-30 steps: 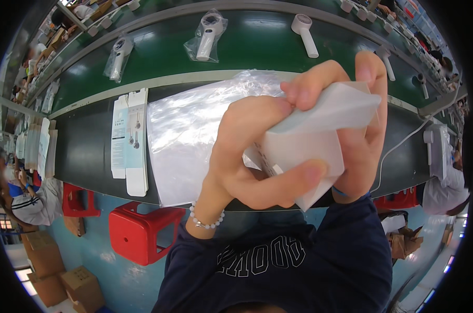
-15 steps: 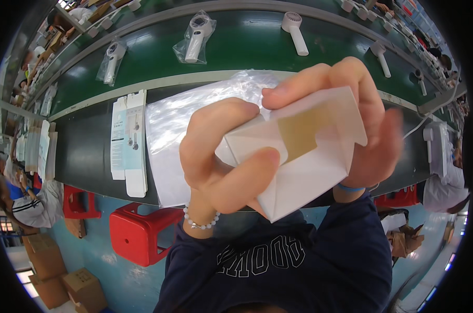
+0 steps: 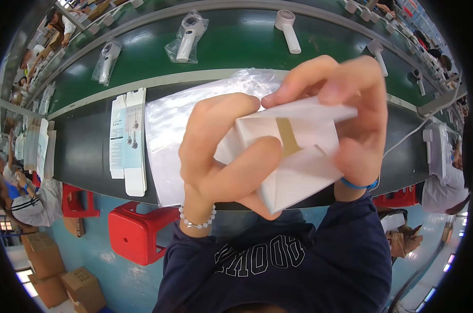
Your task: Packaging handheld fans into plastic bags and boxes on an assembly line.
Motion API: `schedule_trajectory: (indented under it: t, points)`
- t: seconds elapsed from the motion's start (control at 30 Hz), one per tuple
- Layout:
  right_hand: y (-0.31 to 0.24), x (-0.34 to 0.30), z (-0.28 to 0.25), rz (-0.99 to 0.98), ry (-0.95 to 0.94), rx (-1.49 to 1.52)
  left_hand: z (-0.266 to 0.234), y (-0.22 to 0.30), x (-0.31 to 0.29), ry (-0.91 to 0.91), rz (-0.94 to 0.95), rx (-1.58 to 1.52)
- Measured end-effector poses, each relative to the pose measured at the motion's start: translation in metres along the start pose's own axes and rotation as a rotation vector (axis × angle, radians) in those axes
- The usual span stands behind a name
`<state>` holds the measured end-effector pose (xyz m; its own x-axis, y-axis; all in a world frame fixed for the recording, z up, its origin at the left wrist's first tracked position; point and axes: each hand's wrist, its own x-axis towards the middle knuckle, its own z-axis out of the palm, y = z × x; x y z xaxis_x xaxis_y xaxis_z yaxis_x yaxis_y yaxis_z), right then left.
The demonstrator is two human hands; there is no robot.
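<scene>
Between my hands, above the table, is a small white cardboard box with its end towards me standing open. A tan patch shows inside it. My left hand wraps round the left side of the box, thumb laid across its open end; a beaded bracelet is on that wrist. At the far right edge, my right hand grips the flaps of the box with bent fingers. Its thumb and fingertips are slightly blurred. Under the hands lies a shiny clear plastic bag. Printed flat cartons rest on the left.
Beyond the table runs a green conveyor belt carrying white handheld fans, including a bare one and a bagged one. A red stool and brown cartons stand on the floor at left. A person sits far left.
My right hand's fingers have moved left and inward over the box end, and a flap has folded with them. The box has tilted, showing less tan. The fans have shifted left on the belt.
</scene>
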<state>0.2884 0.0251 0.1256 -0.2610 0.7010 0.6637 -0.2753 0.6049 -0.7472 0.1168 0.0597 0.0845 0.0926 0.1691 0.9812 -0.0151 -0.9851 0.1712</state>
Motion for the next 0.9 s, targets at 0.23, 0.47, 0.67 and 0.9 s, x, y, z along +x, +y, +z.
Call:
schedule_trajectory:
  t: [0.23,0.47,0.67,0.9]
  points:
    - [-0.027,-0.008,-0.004,0.031,-0.132,-0.344,-0.001,0.020,-0.004,0.016,-0.253,-0.294]
    - [-0.038,-0.005,0.012,0.251,0.091,-0.278,-0.008,0.021,0.004,-0.106,-0.483,-0.398]
    - [-0.034,-0.006,0.010,0.112,0.033,-0.478,-0.015,0.028,0.014,-0.190,-0.543,-0.291]
    - [-0.039,-0.008,0.000,0.128,-0.004,-0.333,-0.012,0.045,0.025,-0.161,-0.366,-0.064]
